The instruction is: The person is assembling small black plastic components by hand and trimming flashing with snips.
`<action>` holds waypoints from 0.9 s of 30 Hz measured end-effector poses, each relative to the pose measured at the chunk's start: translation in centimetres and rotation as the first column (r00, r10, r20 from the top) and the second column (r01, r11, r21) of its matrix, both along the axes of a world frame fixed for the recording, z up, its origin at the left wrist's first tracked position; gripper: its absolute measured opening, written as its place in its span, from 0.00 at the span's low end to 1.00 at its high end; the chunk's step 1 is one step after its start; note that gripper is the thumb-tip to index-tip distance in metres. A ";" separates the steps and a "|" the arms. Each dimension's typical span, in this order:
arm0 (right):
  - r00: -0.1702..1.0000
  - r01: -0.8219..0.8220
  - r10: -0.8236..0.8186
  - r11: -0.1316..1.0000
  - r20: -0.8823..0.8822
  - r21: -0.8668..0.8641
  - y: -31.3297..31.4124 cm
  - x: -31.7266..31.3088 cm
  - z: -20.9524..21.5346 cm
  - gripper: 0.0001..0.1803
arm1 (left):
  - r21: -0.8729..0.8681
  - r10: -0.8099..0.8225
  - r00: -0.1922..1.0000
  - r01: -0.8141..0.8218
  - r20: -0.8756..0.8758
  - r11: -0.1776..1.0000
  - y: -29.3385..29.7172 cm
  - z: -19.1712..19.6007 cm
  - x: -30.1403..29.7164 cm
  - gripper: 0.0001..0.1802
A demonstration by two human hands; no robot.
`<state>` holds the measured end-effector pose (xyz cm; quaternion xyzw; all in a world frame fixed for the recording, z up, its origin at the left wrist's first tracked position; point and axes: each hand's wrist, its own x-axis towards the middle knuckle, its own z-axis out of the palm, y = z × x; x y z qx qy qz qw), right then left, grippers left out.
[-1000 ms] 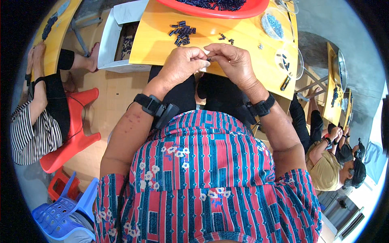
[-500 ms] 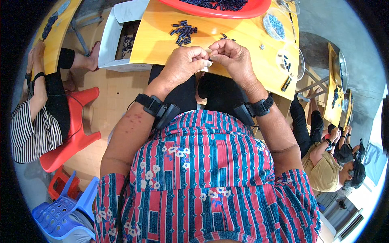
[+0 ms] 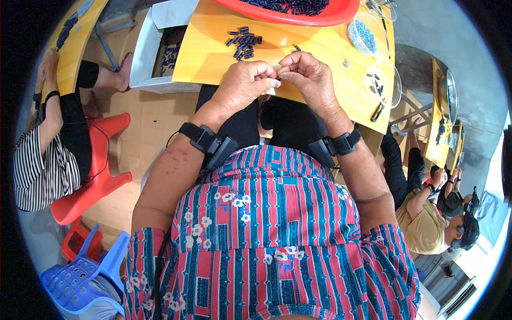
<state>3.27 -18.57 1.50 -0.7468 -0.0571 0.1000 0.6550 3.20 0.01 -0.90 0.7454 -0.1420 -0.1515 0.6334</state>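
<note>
Over the near edge of the yellow table (image 3: 208, 32), my left hand (image 3: 246, 85) and my right hand (image 3: 309, 77) meet fingertip to fingertip. Both are closed in a pinch, thumbs against index fingers. Something small and dark shows between the fingertips, mostly covered, and its kind cannot be made out. Just beyond my left hand lies a loose heap of small dark cylindrical pieces (image 3: 244, 41). A few more dark pieces (image 3: 298, 49) lie behind my right fingers, partly hidden by them.
A red basin (image 3: 298, 20) of dark pieces stands at the far edge. To the right are a clear tub of blue beads (image 3: 365, 36) and a clear dish (image 3: 396, 88). An open white box (image 3: 144, 58) adjoins the table's left. People sit at tables on both sides.
Almost nothing differs. My hands keep the same pinch, and the whole view has shifted very slightly.
</note>
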 end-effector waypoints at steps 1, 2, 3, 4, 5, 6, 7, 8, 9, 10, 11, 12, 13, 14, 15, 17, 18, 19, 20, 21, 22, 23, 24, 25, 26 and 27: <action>1.000 -0.007 0.007 1.000 0.008 0.013 0.0 0.0 0.0 0.08 | 0.010 0.012 1.000 -0.012 0.005 1.000 0.0 0.0 0.0 0.07; 1.000 -0.014 0.013 1.000 0.017 0.026 0.0 0.1 -0.1 0.08 | 0.010 0.013 1.000 -0.013 0.005 1.000 0.0 -0.1 0.0 0.07; 1.000 -0.015 0.015 1.000 0.017 0.026 0.0 0.1 -0.1 0.08 | 0.003 0.012 1.000 -0.013 0.006 1.000 0.0 -0.1 0.0 0.08; 0.999 -0.017 0.018 1.000 0.034 -0.011 0.0 0.1 -0.1 0.08 | -0.004 0.012 1.000 -0.012 0.006 1.000 0.0 -0.1 0.0 0.08; 0.998 -0.019 0.022 0.999 0.052 -0.048 0.0 0.1 -0.1 0.08 | -0.004 0.013 1.000 -0.013 0.006 1.000 0.0 -0.1 -0.1 0.08; 0.998 -0.020 0.022 0.999 0.052 -0.049 0.1 0.0 0.1 0.08 | -0.015 0.010 1.000 -0.010 -0.024 1.000 0.0 0.0 -0.1 0.08; 0.992 -0.025 0.043 0.989 0.120 -0.147 0.2 0.0 0.4 0.08 | -0.027 0.006 0.999 -0.007 -0.054 1.000 0.0 0.1 -0.1 0.08; 0.980 -0.023 0.070 0.970 0.185 -0.244 0.3 -0.1 0.7 0.07 | -0.027 0.006 0.998 -0.007 -0.054 1.000 0.0 0.2 -0.1 0.08; 0.980 -0.023 0.070 0.969 0.185 -0.245 0.4 -0.2 1.0 0.07 | 0.015 0.006 0.999 -0.005 -0.035 1.000 0.1 0.3 0.0 0.08; 0.973 -0.027 0.094 0.953 0.210 -0.303 0.6 -0.2 1.3 0.06 | 0.057 0.005 1.000 -0.004 -0.016 0.998 0.1 0.3 0.0 0.08; 0.965 -0.028 0.119 0.932 0.233 -0.360 0.7 -0.2 1.7 0.06 | 0.056 0.004 1.000 -0.003 -0.017 0.998 0.0 0.1 0.0 0.08; 0.965 -0.029 0.120 0.932 0.233 -0.360 0.8 -0.2 2.1 0.06 | 0.026 0.016 0.999 -0.015 -0.028 1.000 -0.1 -0.1 -0.1 0.08; 0.931 -0.050 0.203 0.895 0.305 -0.444 0.9 -0.2 2.6 0.06 | -0.004 0.027 0.999 -0.027 -0.040 1.000 -0.1 -0.2 -0.2 0.08; 0.885 -0.060 0.289 0.849 0.366 -0.526 0.9 -0.2 2.8 0.07 | -0.005 0.028 0.999 -0.028 -0.041 1.000 -0.1 -0.3 -0.1 0.08; 0.885 -0.060 0.289 0.848 0.364 -0.527 0.9 -0.2 2.7 0.07 | -0.013 0.026 0.998 -0.027 -0.059 1.000 0.0 -0.3 -0.1 0.08; 0.917 -0.095 0.245 0.900 0.314 -0.425 0.8 -0.1 2.6 0.11 | -0.022 0.024 0.997 -0.026 -0.078 0.999 -0.1 -0.6 -0.2 0.08; 0.916 -0.097 0.247 0.900 0.315 -0.424 0.9 -0.2 2.5 0.11 | -0.043 0.038 0.995 -0.042 -0.090 0.998 -0.1 -0.7 -0.2 0.08; 0.911 -0.046 0.223 0.891 0.347 -0.452 1.0 -0.6 2.4 0.13 | -0.063 0.052 0.993 -0.058 -0.102 0.996 0.0 -0.9 -0.3 0.08; 0.904 0.005 0.200 0.879 0.379 -0.476 1.0 -0.9 2.1 0.15 | -0.061 0.055 0.993 -0.061 -0.101 0.996 0.2 -1.0 -0.2 0.08; 0.904 0.007 0.199 0.878 0.378 -0.478 0.7 -1.3 1.1 0.15 | -0.013 0.042 0.997 -0.043 -0.058 0.999 0.1 -0.6 -0.2 0.08; 0.956 0.046 0.041 0.957 0.290 -0.285 0.3 -1.8 -0.1 0.16 | 0.034 0.024 1.000 -0.024 -0.014 0.999 0.0 -0.4 -0.1 0.07; 0.981 0.115 -0.099 0.990 0.166 -0.087 -0.1 -2.2 -1.0 0.17 | 0.031 0.020 1.000 -0.019 -0.012 0.999 -0.2 -0.5 0.0 0.07; 0.981 0.113 -0.098 0.990 0.166 -0.086 0.0 -2.5 -1.2 0.17 | -0.011 0.033 0.999 -0.033 -0.044 0.999 -0.3 -0.6 -0.1 0.07; 0.989 0.132 -0.131 0.991 0.070 -0.009 0.1 -3.0 -1.4 0.17 | -0.052 0.044 0.996 -0.048 -0.075 0.997 -0.3 -0.8 0.0 0.07; 0.987 0.157 -0.155 0.985 -0.029 0.066 0.2 -3.2 -1.5 0.17 | -0.051 0.044 0.996 -0.048 -0.074 0.998 -0.3 -0.9 0.1 0.07; 0.993 0.114 -0.112 0.993 -0.044 0.028 0.0 -3.3 -1.6 0.16 | -0.076 0.041 0.996 -0.047 -0.076 0.996 -0.2 -0.7 0.0 0.07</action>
